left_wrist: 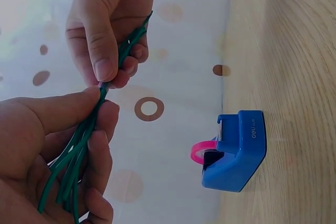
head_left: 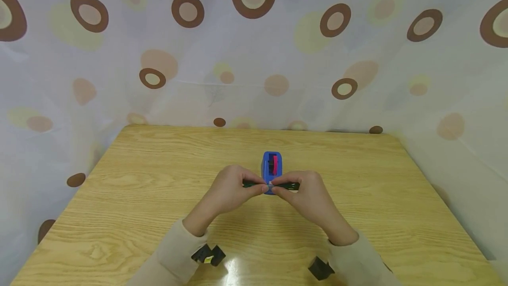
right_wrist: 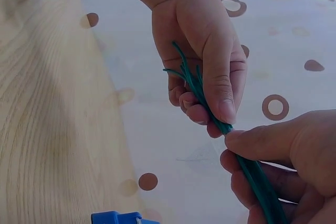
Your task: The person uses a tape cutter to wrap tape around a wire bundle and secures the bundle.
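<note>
Both hands meet over the table and hold one bundle of thin green strands (left_wrist: 68, 171) between them. My left hand (head_left: 232, 189) pinches it from the left with thumb and fingers. From the right, my right hand (head_left: 311, 195) grips the other part, thumb on top. The thumb tips almost meet at the middle of the bundle, where a small pale band shows. Loose strand ends fan out inside the left palm, plain in the right wrist view. Just behind the hands stands a blue tape dispenser (head_left: 266, 167) with a pink roll; the hands overlap its near end in the head view.
The wood-grain table (head_left: 158, 153) reaches back to a pale curtain (head_left: 254, 47) with brown and yellow spots, which also hangs along both sides. Black wrist devices (head_left: 208, 255) sit at the cuffs of the light sleeves.
</note>
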`<state>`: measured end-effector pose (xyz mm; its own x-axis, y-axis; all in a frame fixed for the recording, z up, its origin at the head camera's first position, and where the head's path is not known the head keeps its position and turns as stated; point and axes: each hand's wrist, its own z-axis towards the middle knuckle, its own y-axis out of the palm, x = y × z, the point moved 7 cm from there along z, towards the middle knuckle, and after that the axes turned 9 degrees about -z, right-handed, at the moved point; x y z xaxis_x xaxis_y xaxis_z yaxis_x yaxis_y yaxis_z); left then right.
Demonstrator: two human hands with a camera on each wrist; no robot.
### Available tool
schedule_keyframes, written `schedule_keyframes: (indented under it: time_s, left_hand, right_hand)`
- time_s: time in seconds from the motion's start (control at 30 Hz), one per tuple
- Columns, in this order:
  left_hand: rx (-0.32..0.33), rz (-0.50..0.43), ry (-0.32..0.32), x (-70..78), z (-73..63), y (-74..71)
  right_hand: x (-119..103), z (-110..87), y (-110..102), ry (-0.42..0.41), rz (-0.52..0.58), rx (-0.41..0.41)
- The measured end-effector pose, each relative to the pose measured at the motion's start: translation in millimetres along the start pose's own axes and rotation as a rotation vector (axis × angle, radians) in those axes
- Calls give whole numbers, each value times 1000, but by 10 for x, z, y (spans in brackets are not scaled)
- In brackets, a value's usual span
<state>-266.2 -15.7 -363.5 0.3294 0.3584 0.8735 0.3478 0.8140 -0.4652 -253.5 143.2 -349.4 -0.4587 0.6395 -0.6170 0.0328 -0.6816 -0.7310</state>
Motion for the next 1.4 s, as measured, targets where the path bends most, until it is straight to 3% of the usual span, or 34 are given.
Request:
schedule_keyframes:
  time_s: [0.37, 0.93, 1.4]
  left_hand:
    - [39, 16, 44, 123, -50, -48]
    - [100, 77, 177, 341, -149, -95]
    - [181, 180, 447, 473, -185, -101]
  right_hand:
    - [-84, -20, -44, -28, -29, 13]
    - [-231, -66, -136, -51, -54, -10]
    - [-217, -57, -149, 0, 27, -70]
